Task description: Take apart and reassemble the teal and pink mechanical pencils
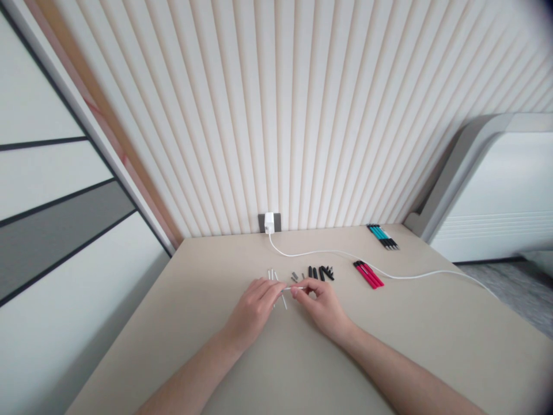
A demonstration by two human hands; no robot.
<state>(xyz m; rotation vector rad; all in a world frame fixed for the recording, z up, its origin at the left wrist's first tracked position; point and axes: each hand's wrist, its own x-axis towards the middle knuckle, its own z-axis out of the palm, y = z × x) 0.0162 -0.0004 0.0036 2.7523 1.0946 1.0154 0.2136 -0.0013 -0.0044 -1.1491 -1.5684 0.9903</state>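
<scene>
Centre of bench (415, 328): 1 white rod (296, 287), long axis level, running left to right, its left end at the curled left grip (253, 310), hold unclear; right grip (318, 306) nearly closed, pinching it. Beside: loose white rods (272, 275), black parts (322, 273). Risk: a slackened pinch drops the rod among them.

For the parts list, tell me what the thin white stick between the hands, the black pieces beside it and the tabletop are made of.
The thin white stick looks like smooth plastic, with a faint sheen, though it is too small to be sure. The black pieces look like moulded plastic, with soft highlights. The tabletop looks like matte beige laminate: even colour, no visible grain.
</scene>
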